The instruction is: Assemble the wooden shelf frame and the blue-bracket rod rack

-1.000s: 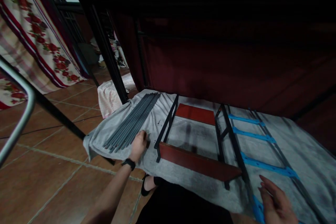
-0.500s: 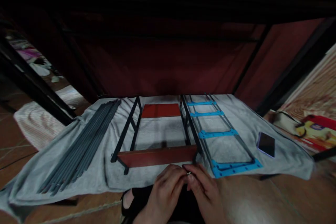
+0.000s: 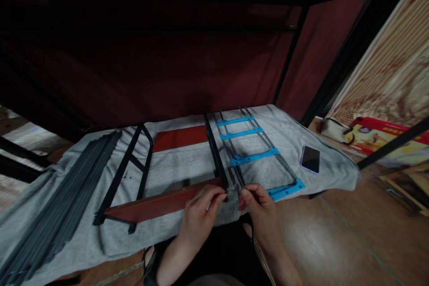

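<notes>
My left hand [image 3: 203, 210] is closed in a pinch at the near right corner of a black metal frame [image 3: 115, 176]. Anything between its fingertips is too small to make out. My right hand [image 3: 259, 203], also pinched, is over the cloth between that frame and a rack of grey rods with blue plastic crosspieces [image 3: 256, 156]. Its fingertips hide whatever they may hold. One reddish-brown board [image 3: 150, 203] spans the near end of the black frame, and an orange-brown board [image 3: 181, 137] spans its far end.
Grey tubes [image 3: 72, 187] lie in a bundle at the left of the grey cloth [image 3: 174, 167]. A phone [image 3: 310, 159] rests at the right. Beyond the cloth's right edge are a red and yellow box [image 3: 389, 136] and a pale pouch [image 3: 331, 129]. A dark red panel [image 3: 174, 80] stands behind.
My hands were together in front of the frame; now they are apart and a little farther forward. The view has turned to the right.
</notes>
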{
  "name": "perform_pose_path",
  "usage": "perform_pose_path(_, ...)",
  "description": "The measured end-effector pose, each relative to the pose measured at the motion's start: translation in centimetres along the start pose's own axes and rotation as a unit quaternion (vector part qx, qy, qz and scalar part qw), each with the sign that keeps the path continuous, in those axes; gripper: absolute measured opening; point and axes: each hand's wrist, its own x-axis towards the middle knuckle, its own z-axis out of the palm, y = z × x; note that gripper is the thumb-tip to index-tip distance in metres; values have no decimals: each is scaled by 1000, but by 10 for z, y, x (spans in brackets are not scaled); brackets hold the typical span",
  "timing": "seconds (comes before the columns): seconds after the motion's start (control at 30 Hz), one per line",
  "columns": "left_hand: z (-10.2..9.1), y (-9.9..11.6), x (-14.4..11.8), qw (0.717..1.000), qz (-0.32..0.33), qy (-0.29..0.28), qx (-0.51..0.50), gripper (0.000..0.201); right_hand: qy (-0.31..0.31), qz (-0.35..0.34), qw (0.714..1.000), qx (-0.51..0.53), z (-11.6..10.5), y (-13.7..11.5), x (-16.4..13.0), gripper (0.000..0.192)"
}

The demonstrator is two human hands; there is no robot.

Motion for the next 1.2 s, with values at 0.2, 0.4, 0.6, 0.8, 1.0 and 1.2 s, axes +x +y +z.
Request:
perform_pose_path(0.2,7,-25,31,984,-50,-55,165,27,18,25,999,23,-13,33,42,29)
perform_pose_path(0.4,21,-35,32,959,-86,-194,187,43,-30,38,999,22,1,56,51,26)
perform_pose_path(0.6,21,-39,29,964,-81,-197,161,48,-77,-3,996,-51,4,57,59,22)
perform_pose_path(0.8,20,-41,31,971,-89,-176,136,46,-162,-68,977,-117,-1,42,75,15)
perform_pose_path(1.0,18,-40,37,967,-170,-175,76,45,-203,-64,970,-113,0,36,85,15)
perform_pose_path(1.2,15,-43,44,953,-233,-189,32,36,-185,-12,979,-82,12,48,77,17)
